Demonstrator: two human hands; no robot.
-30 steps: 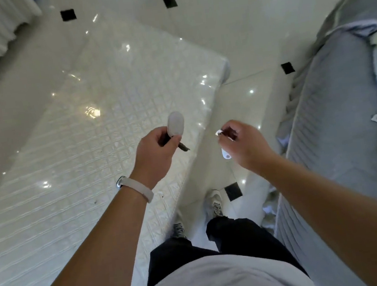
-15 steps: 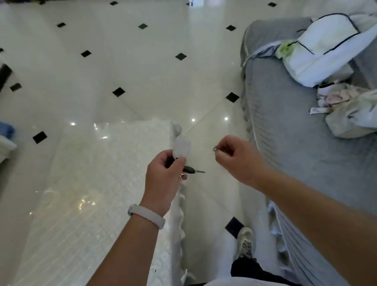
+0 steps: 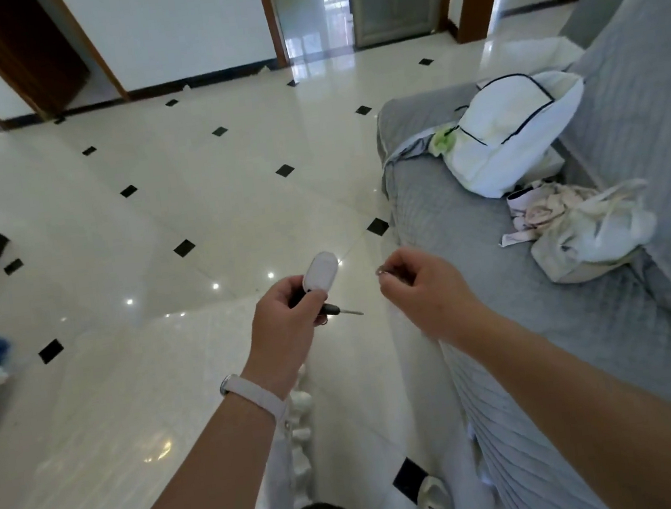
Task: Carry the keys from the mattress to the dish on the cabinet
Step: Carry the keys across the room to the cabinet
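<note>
My left hand [image 3: 287, 319] is closed around the keys [image 3: 320, 281]: a white oval fob sticks up above the fingers and a dark-headed key blade points right below them. To its right, my right hand [image 3: 422, 290] pinches a small metal ring [image 3: 381, 270] between thumb and forefinger. Both hands hover at waist height over the floor. The plastic-wrapped white mattress [image 3: 106, 430] lies low on the floor at the lower left. No cabinet or dish is in view.
A grey sofa [image 3: 502, 318] runs along the right, with a white bag [image 3: 512, 126] and a pile of cloth bags [image 3: 584, 232] on it. Glossy white tile floor [image 3: 190, 187] with black diamonds stretches ahead to doorways [image 3: 312, 7]. My shoe [image 3: 432, 492] is below.
My view has swung up from the mattress toward the room and doorways. Both hands keep their hold and stay in front of me; the mattress has slid to the lower left.
</note>
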